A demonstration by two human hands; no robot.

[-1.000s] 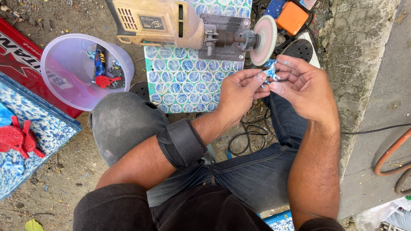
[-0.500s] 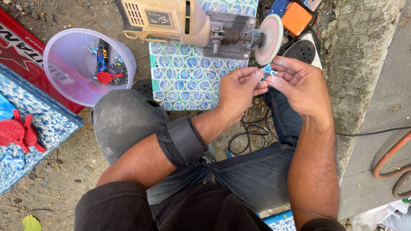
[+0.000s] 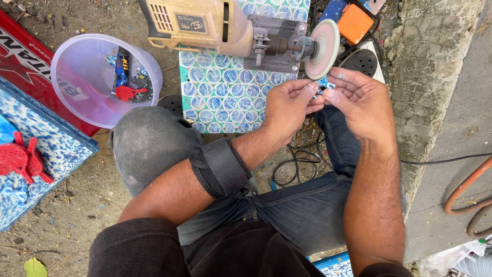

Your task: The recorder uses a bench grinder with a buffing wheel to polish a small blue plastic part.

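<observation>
Small blue-and-white piece (image 3: 323, 82) pinched between fingertips of both hands, just below the disc (image 3: 324, 48) rim. Left hand (image 3: 287, 107) closed on its left end, thumb and forefinger pressed together; right hand (image 3: 359, 102) closed on its right end, remaining fingers spread loose above. Piece mostly hidden by the fingertips; long axis hard to tell, seemingly lying across from hand to hand. Whether touching the disc or just short of it: cannot tell.

One grinder (image 3: 205, 25), tan body, lying on its side, shaft pointing right, long axis left to right, ending in the one pinkish disc set on edge. Resting on one tile (image 3: 225, 97) patterned with rows of blue circles on green. One black wrist brace (image 3: 220, 166) around the left forearm.

One clear pink bowl (image 3: 82, 87) well to the left on the dirt, holding a red piece (image 3: 125, 93) and a blue tube (image 3: 122, 66). One blue speckled slab (image 3: 51, 149) at far left, two red pieces (image 3: 23, 159) lying on it. One red board (image 3: 25, 56) beneath the bowl's edge. One orange box (image 3: 354, 23) beyond the disc, black cable (image 3: 292, 164) coiled on the ground between the knees. Orange hose (image 3: 469, 192) curved at far right on the concrete.
</observation>
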